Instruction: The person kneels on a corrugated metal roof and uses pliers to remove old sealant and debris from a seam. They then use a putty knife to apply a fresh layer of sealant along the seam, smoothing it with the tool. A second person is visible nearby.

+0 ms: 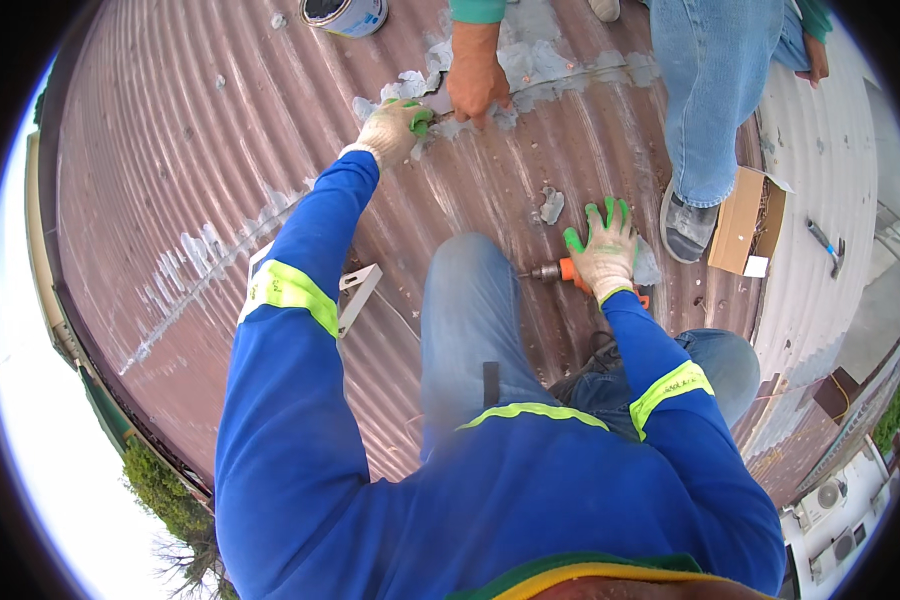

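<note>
My left hand, in a white glove with green fingers, is closed at the overlap of the brown corrugated roof sheet. What its curled fingers hold, if anything, is hidden. Beside it a co-worker's bare hand presses at the same grey-sealed seam, where a dark gap shows. My right hand, gloved alike, has its fingers spread over an orange power drill. The drill lies on the roof, its chuck pointing left, its body partly covered by that hand.
An open cardboard box and a hammer lie at the right, near the co-worker's sandalled foot. A paint-type can stands at the top. A white angled bracket rests beside my left arm. The roof edge runs along the left.
</note>
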Available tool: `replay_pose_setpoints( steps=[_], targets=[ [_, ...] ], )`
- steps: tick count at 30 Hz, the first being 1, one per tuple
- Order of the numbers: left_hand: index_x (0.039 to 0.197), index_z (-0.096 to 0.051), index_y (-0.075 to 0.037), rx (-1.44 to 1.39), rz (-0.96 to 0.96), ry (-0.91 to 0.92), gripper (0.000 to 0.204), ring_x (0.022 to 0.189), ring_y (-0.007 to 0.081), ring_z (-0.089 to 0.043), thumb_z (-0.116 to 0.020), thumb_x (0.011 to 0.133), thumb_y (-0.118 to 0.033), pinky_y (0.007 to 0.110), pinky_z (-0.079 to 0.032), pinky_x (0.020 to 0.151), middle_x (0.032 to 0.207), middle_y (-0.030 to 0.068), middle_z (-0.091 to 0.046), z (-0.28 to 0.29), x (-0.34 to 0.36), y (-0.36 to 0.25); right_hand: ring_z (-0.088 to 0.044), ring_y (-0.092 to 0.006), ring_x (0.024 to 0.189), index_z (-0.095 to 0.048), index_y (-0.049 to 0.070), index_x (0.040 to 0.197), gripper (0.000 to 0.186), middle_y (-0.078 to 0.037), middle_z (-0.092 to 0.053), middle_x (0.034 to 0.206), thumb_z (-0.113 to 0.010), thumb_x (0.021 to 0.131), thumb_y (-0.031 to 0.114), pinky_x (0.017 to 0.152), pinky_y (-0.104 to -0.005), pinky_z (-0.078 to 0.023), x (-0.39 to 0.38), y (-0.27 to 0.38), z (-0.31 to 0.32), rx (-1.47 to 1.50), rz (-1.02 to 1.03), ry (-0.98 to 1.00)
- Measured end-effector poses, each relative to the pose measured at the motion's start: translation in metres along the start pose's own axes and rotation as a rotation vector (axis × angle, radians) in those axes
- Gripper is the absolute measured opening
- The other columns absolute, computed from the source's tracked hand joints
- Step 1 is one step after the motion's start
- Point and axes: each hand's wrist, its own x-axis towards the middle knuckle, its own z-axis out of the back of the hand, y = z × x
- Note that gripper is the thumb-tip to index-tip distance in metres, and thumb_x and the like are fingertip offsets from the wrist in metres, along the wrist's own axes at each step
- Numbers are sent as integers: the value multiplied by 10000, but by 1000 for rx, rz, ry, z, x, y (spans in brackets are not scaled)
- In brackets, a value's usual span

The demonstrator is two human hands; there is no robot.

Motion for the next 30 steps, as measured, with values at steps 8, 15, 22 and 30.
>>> replay_pose_setpoints(
  steps=[8,15,22,30],
  targets=[
    [1364,-710,-122,-309,315,-686,447,1208,413,-679,-780,960,-302,483,-540,1048,1341,178,-690,-25,-23,-25,-333,-399,1560,-605,125,1465,629,-163,-425,1639,-674,977,515,1217,-610,-359,-7,-7,-2,103,33,-74],
    [1723,-254,-98,103,468,-41,980,1616,509,-208,-600,1016,-682,586,-279,1308,1774,310,-117,-161,-130,-76,-306,-398,1580,-605,104,1490,700,-172,-418,1642,-700,947,536,1246,-581,-330,-14,-18,2,173,36,-9],
    [1719,-271,-83,68,384,34,1016,1636,481,-188,-738,959,-569,512,-300,1318,1784,294,-105,-145,-124,-61,-733,-363,1092,-759,124,1273,486,-139,-774,1171,-728,896,428,924,-481,-576,-3,-85,112,138,395,653],
    [1637,-429,-18,56,392,241,954,1628,448,-251,-808,912,-507,477,-364,1285,1716,372,-237,-101,-108,-63,-743,-249,986,-706,144,1372,525,-97,-774,1134,-705,983,496,851,-396,-600,-62,-194,207,432,-24,621]
  ],
)
